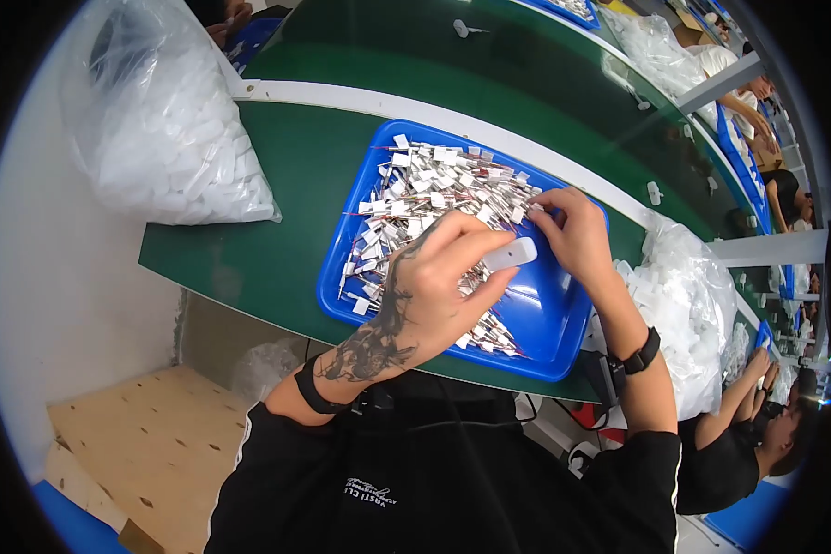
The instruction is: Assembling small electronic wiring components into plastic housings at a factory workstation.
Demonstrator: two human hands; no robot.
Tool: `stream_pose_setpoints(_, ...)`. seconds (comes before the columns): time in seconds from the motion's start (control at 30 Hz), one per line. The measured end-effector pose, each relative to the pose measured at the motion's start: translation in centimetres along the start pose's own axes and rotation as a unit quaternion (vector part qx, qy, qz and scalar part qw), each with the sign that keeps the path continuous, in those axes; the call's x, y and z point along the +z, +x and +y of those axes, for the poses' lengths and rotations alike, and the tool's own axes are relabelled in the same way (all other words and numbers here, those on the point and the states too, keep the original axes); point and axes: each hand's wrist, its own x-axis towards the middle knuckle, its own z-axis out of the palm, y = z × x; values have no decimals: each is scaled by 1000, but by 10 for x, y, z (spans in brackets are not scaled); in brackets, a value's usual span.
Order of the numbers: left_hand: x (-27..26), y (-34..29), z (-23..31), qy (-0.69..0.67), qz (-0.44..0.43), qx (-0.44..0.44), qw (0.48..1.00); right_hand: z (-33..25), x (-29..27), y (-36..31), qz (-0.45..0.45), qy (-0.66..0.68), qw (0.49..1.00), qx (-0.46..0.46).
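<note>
Over the blue tray [552, 319], my left hand [439, 277] is closed, with a small white plastic casing [511, 255] between thumb and fingers. The casing is oblong and rounded, with a small dark hole in its face. My right hand [574, 233] is at the right side of the pile, thumb and fingertips pinched together; a small whitish bit shows there, too small to name. Filling most of the tray is a heap of small wired parts [425, 189] with white square tabs, thin metallic bodies and some red leads. My left hand hides part of the heap.
A clear bag of white plastic pieces [194, 157] stands at the left of the green table [240, 254]; another bag [683, 305] is at the right. Beyond a white rail [342, 95] runs a green belt [360, 46] with scattered white casings. Other people work at the far right.
</note>
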Motion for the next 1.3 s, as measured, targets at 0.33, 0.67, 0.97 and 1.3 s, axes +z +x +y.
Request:
stream_pose_setpoints(0.33, 4, -12, -10, -405, -101, -233, 879, 11, -24, -20, 62, 63, 993, 73)
stream_pose_setpoints(0.67, 18, -5, -11, -221, -167, -210, 938, 12, -33, -46, 28, 225, 970, 89)
stream_pose_setpoints(0.97, 40, -1, 4, -149, -144, -191, 959, -38, -36, -76, 39, 611, 761, 212)
stream_pose_setpoints(1.3, 38, -1, 17, -363, -231, -302, 851, -54, -34, -112, 17, 704, 687, 179)
